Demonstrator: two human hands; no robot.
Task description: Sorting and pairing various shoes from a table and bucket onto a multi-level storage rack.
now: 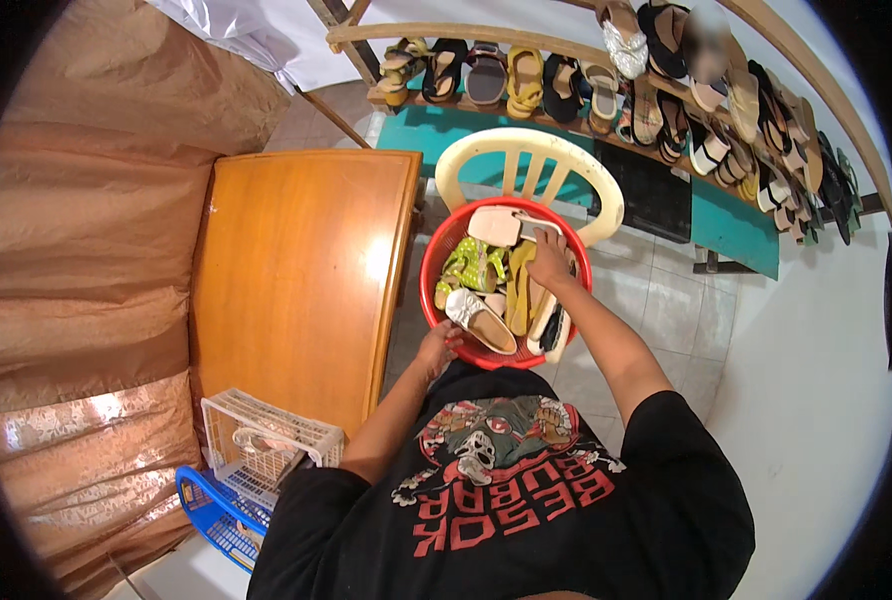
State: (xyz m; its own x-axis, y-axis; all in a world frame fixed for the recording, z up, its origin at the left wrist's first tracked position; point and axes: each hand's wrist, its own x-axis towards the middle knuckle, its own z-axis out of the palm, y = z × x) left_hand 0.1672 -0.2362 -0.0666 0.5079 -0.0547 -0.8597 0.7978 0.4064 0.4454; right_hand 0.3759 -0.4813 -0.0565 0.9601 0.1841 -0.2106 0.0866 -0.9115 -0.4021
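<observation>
A red plastic basket (428,285) full of footwear stands on a cream plastic chair (606,190) in front of me. My right hand (552,262) reaches into it from the right, its fingers closed at the strap end of a pale square-toed sandal (494,226). Below that hand lies a mustard-yellow sandal (519,300). My left hand (440,346) rests at the basket's near left rim with fingers apart, beside a white flat shoe (480,322). Green dotted sandals (474,264) sit at the left inside, and a cream sandal (547,325) lies along the right.
Left of the basket stands an orange-brown wooden table (296,270). A white plastic crate (271,432) and a blue basket (211,515) are at the lower left. Wooden racks (526,122) holding many sandals run along the back and right, above a teal bench (736,235).
</observation>
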